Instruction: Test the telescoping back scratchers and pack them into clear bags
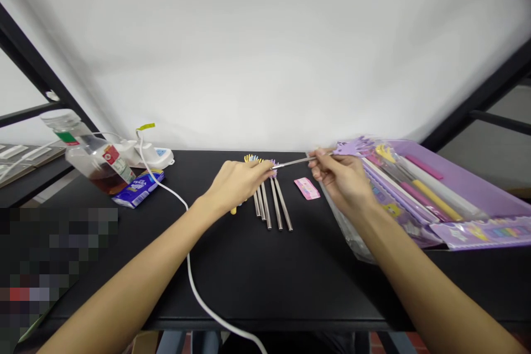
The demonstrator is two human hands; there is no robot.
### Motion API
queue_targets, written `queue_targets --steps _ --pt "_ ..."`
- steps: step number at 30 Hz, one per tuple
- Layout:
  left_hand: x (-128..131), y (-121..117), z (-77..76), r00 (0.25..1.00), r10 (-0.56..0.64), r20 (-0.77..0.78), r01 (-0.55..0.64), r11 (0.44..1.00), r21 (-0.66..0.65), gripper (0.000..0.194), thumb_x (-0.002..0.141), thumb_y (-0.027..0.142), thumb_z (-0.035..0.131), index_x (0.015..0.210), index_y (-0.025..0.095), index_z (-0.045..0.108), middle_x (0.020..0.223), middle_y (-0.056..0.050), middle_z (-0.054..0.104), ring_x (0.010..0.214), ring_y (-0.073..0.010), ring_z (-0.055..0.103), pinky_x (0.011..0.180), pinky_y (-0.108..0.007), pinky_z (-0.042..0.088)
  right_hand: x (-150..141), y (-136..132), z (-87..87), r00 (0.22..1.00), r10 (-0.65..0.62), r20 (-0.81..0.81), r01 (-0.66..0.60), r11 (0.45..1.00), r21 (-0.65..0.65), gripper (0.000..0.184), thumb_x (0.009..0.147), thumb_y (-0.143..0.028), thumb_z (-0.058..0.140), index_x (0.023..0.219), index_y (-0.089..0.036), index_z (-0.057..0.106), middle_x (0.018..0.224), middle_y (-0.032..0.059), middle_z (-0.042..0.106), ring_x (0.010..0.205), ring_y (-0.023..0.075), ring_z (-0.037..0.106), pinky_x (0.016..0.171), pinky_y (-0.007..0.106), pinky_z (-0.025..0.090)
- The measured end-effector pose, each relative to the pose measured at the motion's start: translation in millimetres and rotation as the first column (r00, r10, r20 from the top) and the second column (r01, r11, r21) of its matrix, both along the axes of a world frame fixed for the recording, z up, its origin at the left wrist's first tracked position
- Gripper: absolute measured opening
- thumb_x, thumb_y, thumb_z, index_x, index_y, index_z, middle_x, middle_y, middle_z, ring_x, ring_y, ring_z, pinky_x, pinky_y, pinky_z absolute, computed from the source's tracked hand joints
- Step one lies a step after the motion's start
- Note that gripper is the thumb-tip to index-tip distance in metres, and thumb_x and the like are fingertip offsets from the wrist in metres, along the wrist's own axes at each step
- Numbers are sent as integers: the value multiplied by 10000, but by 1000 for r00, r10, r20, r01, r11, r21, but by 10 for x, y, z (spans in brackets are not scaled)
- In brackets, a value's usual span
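Note:
Between my two hands a purple back scratcher [296,162] is held almost level, its thin metal rod spanning the gap. My right hand [338,177] pinches the rod just below the purple claw head, which points right over the box. The rod's other end is gripped in the closed fingers of my left hand [240,185]. Beneath and beside the left hand, several more back scratchers [265,204] lie in a row on the black table, with metal rods toward me and yellow, blue and purple heads at the back, partly covered by that hand.
An open purple box [418,150] with wrapped back scratchers stands at right. A pink card [307,188] lies near my right hand. At left are a bottle [97,160], a blue tissue pack [136,188] and a power strip [161,157]. A white cable [188,265] crosses the table.

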State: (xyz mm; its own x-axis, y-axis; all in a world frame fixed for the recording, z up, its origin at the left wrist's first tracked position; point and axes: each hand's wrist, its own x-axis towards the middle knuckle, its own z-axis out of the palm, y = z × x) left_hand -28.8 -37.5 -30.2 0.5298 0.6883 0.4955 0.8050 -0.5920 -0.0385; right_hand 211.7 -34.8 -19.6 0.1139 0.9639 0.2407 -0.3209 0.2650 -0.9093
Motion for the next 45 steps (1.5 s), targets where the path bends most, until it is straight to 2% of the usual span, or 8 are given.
queue_targets --steps 5,8,12,19,26,32,41,45 --pt "-270 157 33 999 36 40 -40 994 100 268 1021 370 467 1025 207 679 850 -29 732 712 -161 664 600 -260 379 488 139 117 932 -288 -221 311 948 72 350 823 -415 764 636 -170 597 594 -23 572 471 54 508 384 164 386" --pt "-129 150 45 1000 -22 -3 22 987 158 302 1034 366 429 1025 190 675 818 -37 707 712 -164 652 608 -264 397 473 117 92 951 -223 -216 229 974 -1 408 806 -535 736 649 -187 594 574 -27 568 464 75 525 375 184 395" --pt "86 91 6 994 -105 -17 106 964 243 327 1044 344 409 1002 169 682 755 -38 694 670 -163 642 623 -274 430 199 41 19 998 6 -67 -10 998 -55 387 733 -520 801 677 -169 648 577 13 626 430 89 533 352 204 372" --pt "-122 246 -38 998 -56 28 45 958 284 230 1000 293 515 974 172 709 861 -59 768 715 -211 691 688 -333 492 314 98 74 950 -272 -150 277 961 11 446 704 -542 812 571 -176 592 545 10 619 386 62 482 302 185 291" --pt "191 161 61 992 -115 -46 123 958 258 305 1022 256 459 1265 183 629 920 -77 770 763 -195 698 719 -332 500 120 -4 -1 998 40 -51 -42 998 -47 470 782 -629 702 680 -170 679 545 36 635 403 109 538 379 236 415" --pt "58 259 45 996 31 86 -57 945 321 304 949 115 462 1050 217 730 1030 -71 777 906 -229 728 752 -340 549 499 100 65 953 -245 -180 257 965 46 644 789 -765 568 489 -194 568 394 9 492 305 67 349 309 226 235" --pt "20 372 62 949 298 99 -314 914 256 295 891 117 486 948 214 758 931 -96 776 831 -280 729 664 -368 508 703 154 45 923 -344 -173 363 927 95 690 817 -814 455 514 -198 522 444 13 506 331 77 417 296 220 220" --pt "143 352 118 982 183 38 -186 940 285 314 925 138 486 1145 165 709 998 -134 771 1089 -334 674 877 -461 499 689 168 31 930 -322 -176 343 933 105 690 814 -825 441 513 -206 489 425 -11 473 309 67 367 317 229 267"
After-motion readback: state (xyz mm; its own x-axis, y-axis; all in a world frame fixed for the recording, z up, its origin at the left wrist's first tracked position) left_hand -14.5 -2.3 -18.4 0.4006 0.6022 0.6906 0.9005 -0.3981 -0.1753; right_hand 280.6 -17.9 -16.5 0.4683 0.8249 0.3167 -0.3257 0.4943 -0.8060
